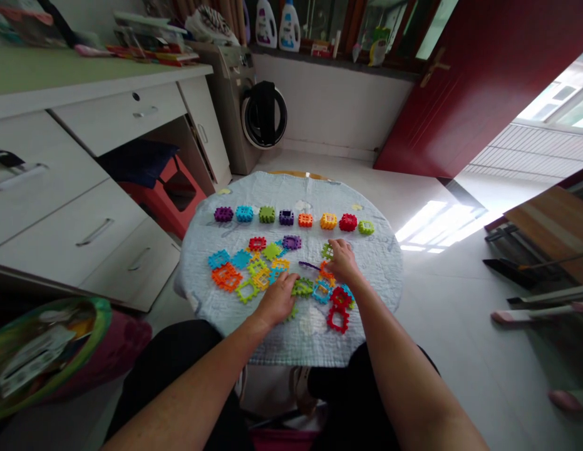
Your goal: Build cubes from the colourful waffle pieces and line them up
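Note:
On the cloth-covered round table, my left hand has its fingers closed on the edge of a green toothed building piece. Further up and to the right, my right hand pinches a light green windowed piece. A thin purple piece, seen edge-on, lies between the hands. Below the right hand are a blue frame piece and red frame pieces. Left of my left hand spread loose flat pieces, among them an orange one and a lime frame.
Several assembled cubes stand in a row along the far side, from a purple cube to a lime cube. A red stool, white drawers and a filled basket stand left. A washing machine is behind.

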`<state>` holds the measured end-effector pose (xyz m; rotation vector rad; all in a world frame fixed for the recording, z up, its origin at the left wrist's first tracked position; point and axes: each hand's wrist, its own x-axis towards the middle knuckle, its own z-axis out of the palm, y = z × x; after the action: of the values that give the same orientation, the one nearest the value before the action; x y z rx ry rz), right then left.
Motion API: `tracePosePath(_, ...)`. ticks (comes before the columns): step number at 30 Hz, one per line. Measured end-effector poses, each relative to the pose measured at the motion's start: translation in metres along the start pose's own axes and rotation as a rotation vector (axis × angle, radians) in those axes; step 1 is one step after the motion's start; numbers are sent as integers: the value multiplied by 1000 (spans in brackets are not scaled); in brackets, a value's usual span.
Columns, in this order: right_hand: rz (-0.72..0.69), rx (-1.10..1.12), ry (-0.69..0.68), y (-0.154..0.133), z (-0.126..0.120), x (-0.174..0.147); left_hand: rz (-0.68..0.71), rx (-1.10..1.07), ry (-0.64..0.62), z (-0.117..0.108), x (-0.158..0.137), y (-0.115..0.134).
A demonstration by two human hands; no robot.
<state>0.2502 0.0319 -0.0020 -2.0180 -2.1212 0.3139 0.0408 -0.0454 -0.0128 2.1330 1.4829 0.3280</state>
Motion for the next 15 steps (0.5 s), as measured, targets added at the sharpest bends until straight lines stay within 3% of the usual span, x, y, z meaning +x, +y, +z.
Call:
tracePosePath(9, 93, -8, 40, 47, -10, 9, 5, -32, 102, -6, 8, -5)
tracePosePath(15, 154, 36, 98, 78, -3, 24, 0, -35, 248, -19, 14, -9)
